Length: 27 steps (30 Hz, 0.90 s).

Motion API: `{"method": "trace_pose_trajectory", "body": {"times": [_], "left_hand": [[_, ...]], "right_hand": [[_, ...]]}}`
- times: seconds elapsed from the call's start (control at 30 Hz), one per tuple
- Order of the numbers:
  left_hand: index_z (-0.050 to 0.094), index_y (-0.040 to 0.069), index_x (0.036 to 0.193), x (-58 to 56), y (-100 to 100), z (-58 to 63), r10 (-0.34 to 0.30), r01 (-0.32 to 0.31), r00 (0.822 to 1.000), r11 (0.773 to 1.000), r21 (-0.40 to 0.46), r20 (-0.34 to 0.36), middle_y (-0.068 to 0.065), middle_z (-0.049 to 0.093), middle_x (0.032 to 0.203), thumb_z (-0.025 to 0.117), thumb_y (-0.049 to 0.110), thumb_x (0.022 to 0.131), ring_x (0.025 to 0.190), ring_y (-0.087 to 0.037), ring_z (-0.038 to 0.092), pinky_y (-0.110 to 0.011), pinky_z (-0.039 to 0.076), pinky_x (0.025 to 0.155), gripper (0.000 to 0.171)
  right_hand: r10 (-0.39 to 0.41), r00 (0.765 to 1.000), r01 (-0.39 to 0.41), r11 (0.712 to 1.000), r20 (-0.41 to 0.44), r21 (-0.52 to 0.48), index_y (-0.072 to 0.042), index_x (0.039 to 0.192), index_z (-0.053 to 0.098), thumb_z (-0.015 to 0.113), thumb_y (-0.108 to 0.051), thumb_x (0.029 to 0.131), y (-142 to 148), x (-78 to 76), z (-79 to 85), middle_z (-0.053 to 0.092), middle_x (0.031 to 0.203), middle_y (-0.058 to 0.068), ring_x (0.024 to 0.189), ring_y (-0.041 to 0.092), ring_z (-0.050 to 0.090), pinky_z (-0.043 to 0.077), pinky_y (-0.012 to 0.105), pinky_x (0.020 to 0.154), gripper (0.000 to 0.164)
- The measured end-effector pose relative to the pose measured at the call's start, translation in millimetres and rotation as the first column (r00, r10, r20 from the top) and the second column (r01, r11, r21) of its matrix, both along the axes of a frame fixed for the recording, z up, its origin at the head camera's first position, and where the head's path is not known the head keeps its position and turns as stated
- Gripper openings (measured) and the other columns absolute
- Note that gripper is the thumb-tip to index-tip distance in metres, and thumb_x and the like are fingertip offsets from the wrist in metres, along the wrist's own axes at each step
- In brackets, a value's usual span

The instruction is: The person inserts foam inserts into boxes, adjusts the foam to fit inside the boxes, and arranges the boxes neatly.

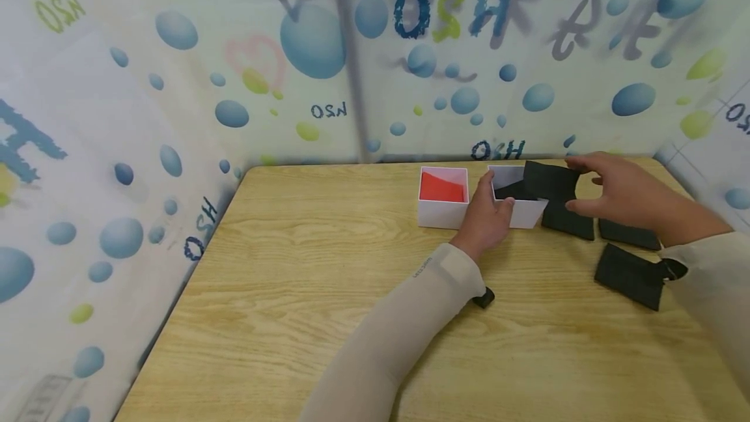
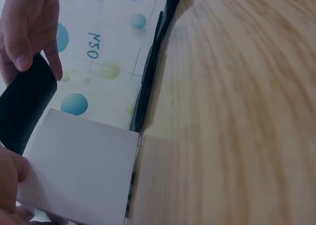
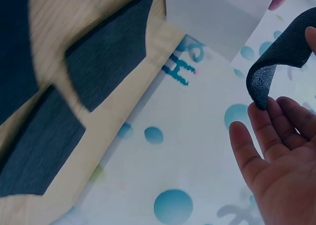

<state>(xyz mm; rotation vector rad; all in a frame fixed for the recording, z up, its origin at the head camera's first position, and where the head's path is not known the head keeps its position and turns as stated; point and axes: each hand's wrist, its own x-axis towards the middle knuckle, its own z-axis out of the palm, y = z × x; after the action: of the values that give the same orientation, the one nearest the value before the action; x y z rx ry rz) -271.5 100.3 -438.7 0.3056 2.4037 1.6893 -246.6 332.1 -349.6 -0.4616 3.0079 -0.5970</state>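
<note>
My left hand [image 1: 486, 220] grips a small white open box [image 1: 524, 215] by its left side, thumb on the front wall. Dark material [image 1: 512, 191] lies inside that box. Between thumb and fingertips, my right hand [image 1: 624, 191] pinches a thin black felt-like piece [image 1: 551, 180] over the box's right side. The right wrist view shows this black piece [image 3: 284, 44] bent into a curve, fingertips at its edge. In the left wrist view the box [image 2: 84, 160] stands just below the held piece [image 2: 29, 99].
Left of the gripped box is a second white box [image 1: 442, 215] with a red piece [image 1: 441, 189] in it. Several black pieces [image 1: 629, 275] lie on the wooden table [image 1: 281, 279] at the right. A small black object [image 1: 484, 298] shows beside the left sleeve. Patterned sheets surround the table.
</note>
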Motion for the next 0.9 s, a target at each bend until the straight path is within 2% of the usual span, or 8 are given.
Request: {"method": "trace_pose_trajectory", "body": {"times": [0.2, 0.47, 0.9], "left_hand": [[0.022, 0.034, 0.166, -0.1, -0.4, 0.1, -0.007, 0.007, 1.000, 1.000, 0.003, -0.004, 0.012, 0.032, 0.171, 0.058, 0.035, 0.109, 0.156, -0.015, 0.036, -0.044, 0.038, 0.124, 0.067], [0.023, 0.035, 0.166, -0.8, -1.0, 1.0, -0.013, 0.013, 1.000, 1.000, 0.013, 0.007, 0.013, 0.035, 0.169, 0.059, 0.033, 0.109, 0.153, -0.014, 0.039, -0.046, 0.038, 0.124, 0.067], [0.017, 0.035, 0.167, 0.2, -1.3, 2.2, -0.019, 0.018, 0.999, 0.999, 0.027, 0.030, 0.011, 0.033, 0.170, 0.059, 0.034, 0.109, 0.152, -0.016, 0.042, -0.046, 0.039, 0.123, 0.072]], "right_hand": [[0.024, 0.999, -0.024, 1.000, 0.020, -0.007, 0.011, 0.155, 0.037, 0.081, -0.020, 0.093, -16.0, -11.4, 3.3, 0.047, 0.148, 0.033, 0.137, 0.051, 0.046, 0.043, 0.071, 0.109, 0.082], [0.030, 0.999, -0.031, 0.998, 0.014, 0.051, 0.010, 0.156, 0.038, 0.082, -0.020, 0.091, -34.9, -23.5, 4.7, 0.049, 0.148, 0.035, 0.135, 0.052, 0.049, 0.043, 0.071, 0.108, 0.084], [0.065, 0.996, -0.073, 0.989, 0.069, 0.127, 0.011, 0.155, 0.038, 0.082, -0.012, 0.087, -51.3, -32.4, 8.9, 0.045, 0.151, 0.037, 0.137, 0.055, 0.047, 0.042, 0.071, 0.109, 0.084]]}}
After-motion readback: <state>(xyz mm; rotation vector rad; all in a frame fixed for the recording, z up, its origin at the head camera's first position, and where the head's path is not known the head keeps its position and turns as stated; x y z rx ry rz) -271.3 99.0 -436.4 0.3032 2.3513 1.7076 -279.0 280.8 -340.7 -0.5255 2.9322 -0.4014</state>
